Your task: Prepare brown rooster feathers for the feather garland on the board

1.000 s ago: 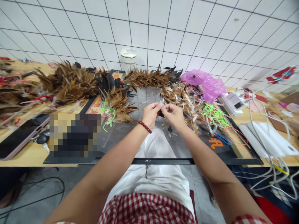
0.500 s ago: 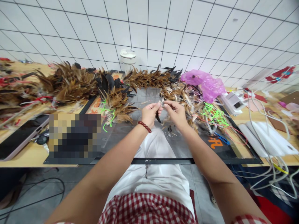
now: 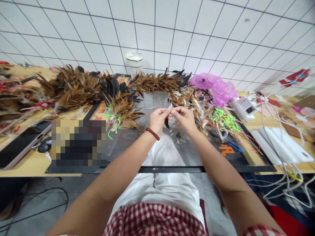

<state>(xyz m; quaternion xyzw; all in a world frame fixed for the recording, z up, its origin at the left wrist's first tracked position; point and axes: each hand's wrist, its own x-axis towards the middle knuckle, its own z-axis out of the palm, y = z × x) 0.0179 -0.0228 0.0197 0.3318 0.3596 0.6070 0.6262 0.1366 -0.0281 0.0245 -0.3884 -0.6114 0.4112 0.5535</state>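
Observation:
My left hand (image 3: pixel 157 119) pinches a feather (image 3: pixel 167 124) whose dark tip hangs below the fingers. My right hand (image 3: pixel 184 119) meets it thumb to thumb, with its fingertips pinched at the pale end of the same feather. The grip point itself is mostly covered by fingers. Just behind and right of my hands lies a heap of loose brown and white feathers (image 3: pixel 183 98). To the left rests a bunch of brown feathers (image 3: pixel 128 111) tied with bright green string (image 3: pixel 118 123).
Feather garlands (image 3: pixel 155 82) run along the back, near a white lidded cup (image 3: pixel 134 60). A pink plastic bag (image 3: pixel 214 87), tangled green string (image 3: pixel 225 119) and blue scissors (image 3: pixel 233 144) lie to the right. White cables (image 3: pixel 283 144) hang at the right edge; a phone (image 3: pixel 24 144) lies left.
My right hand has shifted slightly left, so its fingertips now touch those of my left hand. Little else differs.

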